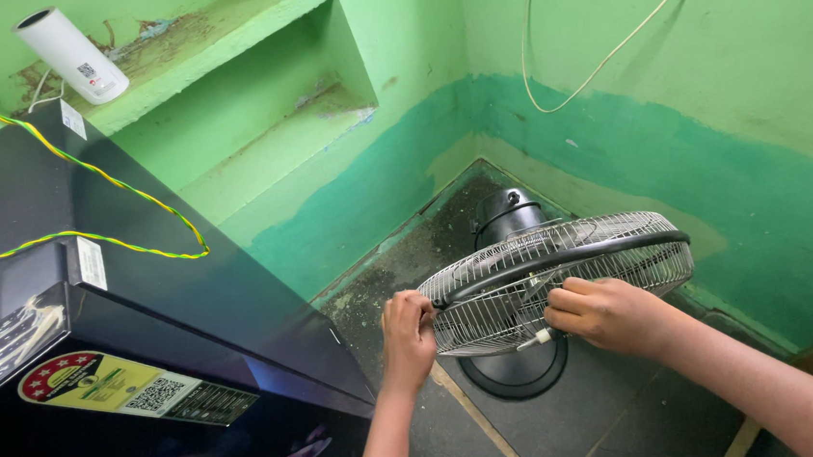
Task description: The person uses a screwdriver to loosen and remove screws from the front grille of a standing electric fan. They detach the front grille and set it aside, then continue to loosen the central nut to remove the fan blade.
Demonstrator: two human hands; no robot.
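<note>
Two bare forearms come into view from the lower edge and the right edge. The left hand and the right hand wear no gloves, rings or watch that can be seen. No sleeve reaches the wrists; both arms are uncovered as far as they show.

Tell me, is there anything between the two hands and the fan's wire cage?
Nothing visible. The left hand already grips the wire cage at its near edge, and the right hand rests on its front, fingers against the wires.
</note>
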